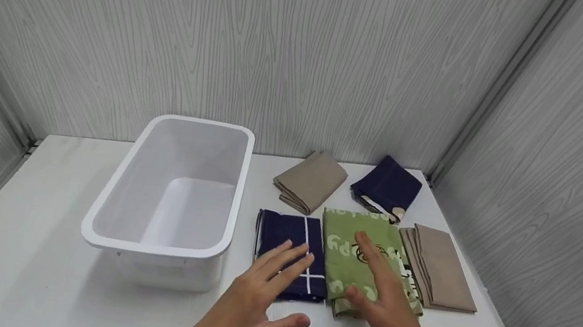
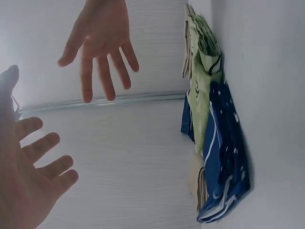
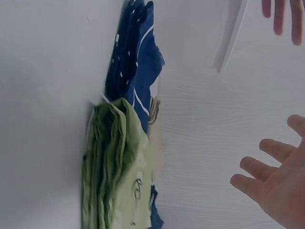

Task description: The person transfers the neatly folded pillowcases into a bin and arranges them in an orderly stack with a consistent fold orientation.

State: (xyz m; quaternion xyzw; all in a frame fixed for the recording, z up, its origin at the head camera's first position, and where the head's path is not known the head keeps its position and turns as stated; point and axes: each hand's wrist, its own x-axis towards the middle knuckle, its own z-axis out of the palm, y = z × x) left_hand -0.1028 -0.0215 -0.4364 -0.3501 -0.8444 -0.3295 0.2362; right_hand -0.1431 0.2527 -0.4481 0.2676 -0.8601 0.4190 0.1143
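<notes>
My left hand [image 1: 252, 300] hovers with fingers spread, overlapping the near part of a folded navy cloth [image 1: 282, 230] with white lines in the head view. Beside it, my right hand [image 1: 383, 299] is held up over a folded green cloth [image 1: 345, 228] with printed lettering, its thumb apart from the fingers. Both hands hold nothing. The left wrist view shows the two palms raised away from the stacked folds of the green cloth [image 2: 205, 86] and the navy cloth [image 2: 221, 152]. Seen from the right wrist, the spread fingers [image 3: 259, 164] are apart from the cloths.
Left of the cloths stands a white plastic tub [image 1: 237, 201] with nothing in it. Behind lie a folded beige cloth [image 1: 315, 178] and another navy cloth [image 1: 388, 183]; a second beige cloth [image 1: 445, 268] is at the right. Grey wood-patterned walls [image 1: 306, 57] bound the white table [image 1: 55, 221].
</notes>
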